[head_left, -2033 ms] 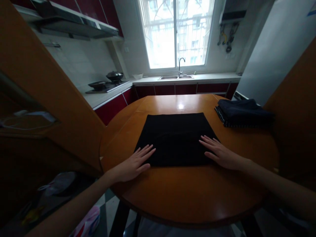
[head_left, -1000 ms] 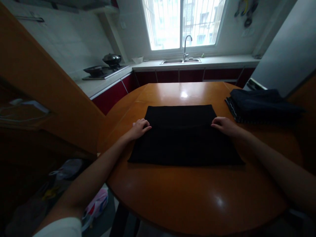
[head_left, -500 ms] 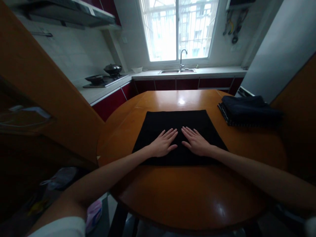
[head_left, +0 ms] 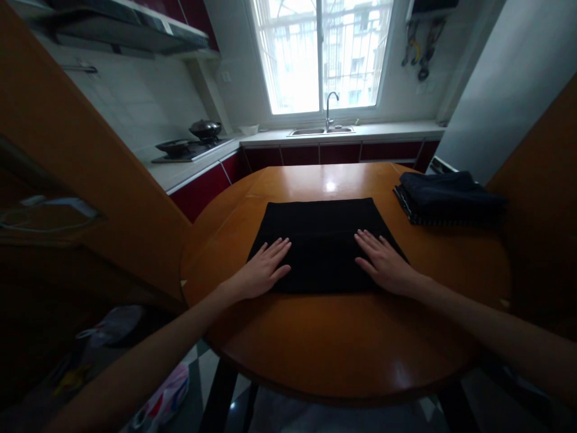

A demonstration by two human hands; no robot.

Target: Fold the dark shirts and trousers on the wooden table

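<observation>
A black folded cloth (head_left: 322, 246), whose exact kind I cannot make out, lies flat on the wooden table (head_left: 333, 343). On its left side rests my left hand (head_left: 264, 269), open with the fingers stretched out and the palm down. My right hand (head_left: 383, 261) lies flat near the cloth's right edge, also open. Neither hand grips anything. Between the hands the cloth's dark surface looks smooth.
A stack of folded dark clothes (head_left: 448, 198) sits at the table's right rear. Behind the table runs a counter with a sink (head_left: 311, 132) and a stove (head_left: 193, 150) carrying pans. Plastic bags (head_left: 166, 391) lie on the floor at left.
My hands have slid apart across the black cloth, the left one to the left and the right one to the right. The view has shifted slightly.
</observation>
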